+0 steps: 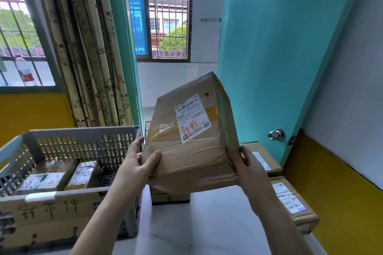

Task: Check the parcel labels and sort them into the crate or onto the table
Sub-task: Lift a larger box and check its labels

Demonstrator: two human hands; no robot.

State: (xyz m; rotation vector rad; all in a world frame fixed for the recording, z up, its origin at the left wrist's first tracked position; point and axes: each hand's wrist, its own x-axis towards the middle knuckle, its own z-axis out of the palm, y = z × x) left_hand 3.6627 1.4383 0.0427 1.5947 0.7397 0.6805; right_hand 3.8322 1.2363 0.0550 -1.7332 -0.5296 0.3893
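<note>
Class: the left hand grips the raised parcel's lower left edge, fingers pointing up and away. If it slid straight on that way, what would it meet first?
Probably the grey crate's far right corner, behind the left hand; depth is unclear.

This looks like a room in a lived-in building put to use as a small parcel-sorting spot rather than a purpose-built depot. Domestic signs are plain: long floral beige curtains (91,51) hang beside a barred window (18,33), a clear plastic bottle with a red label (25,70) stands on its sill, and a turquoise painted door with a round metal knob (276,134) stands open. The walls are yellow below and pale above. Sorting work shows in a grey slotted plastic crate (83,143) fronted by a hand-lettered cardboard sign (49,209), and in taped brown cardboard boxes with printed white shipping labels (290,198) lying on a white tabletop (207,223).
</note>
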